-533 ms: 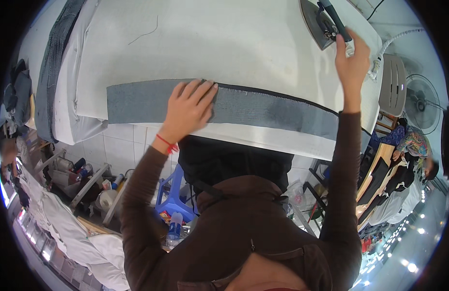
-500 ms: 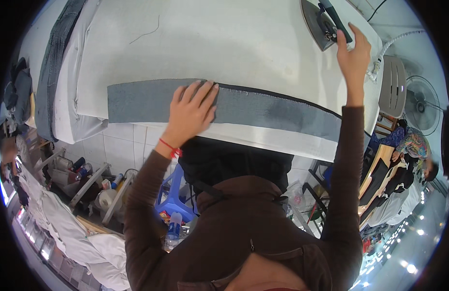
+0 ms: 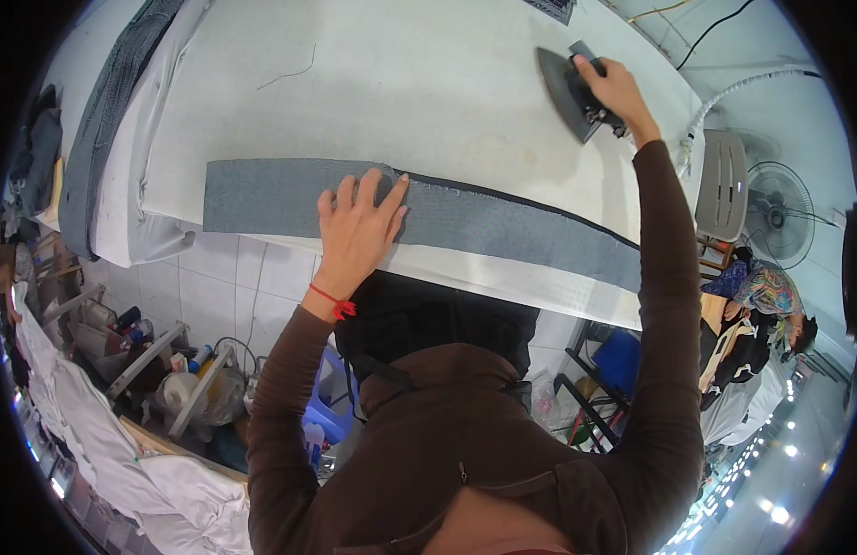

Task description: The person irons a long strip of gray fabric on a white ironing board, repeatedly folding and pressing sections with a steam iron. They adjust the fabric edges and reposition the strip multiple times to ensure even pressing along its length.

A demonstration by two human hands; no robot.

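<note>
Directly under left hand [image 3: 358,229], fabric [image 3: 262,197]

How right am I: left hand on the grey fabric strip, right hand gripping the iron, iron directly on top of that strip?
Not the last part: the head view shows the iron over the white table surface, beyond the grey fabric strip. The left hand is on the strip and the right hand grips the iron.

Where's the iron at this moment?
In the head view, the iron is at the upper right of the white table, the right hand on its handle.
</note>
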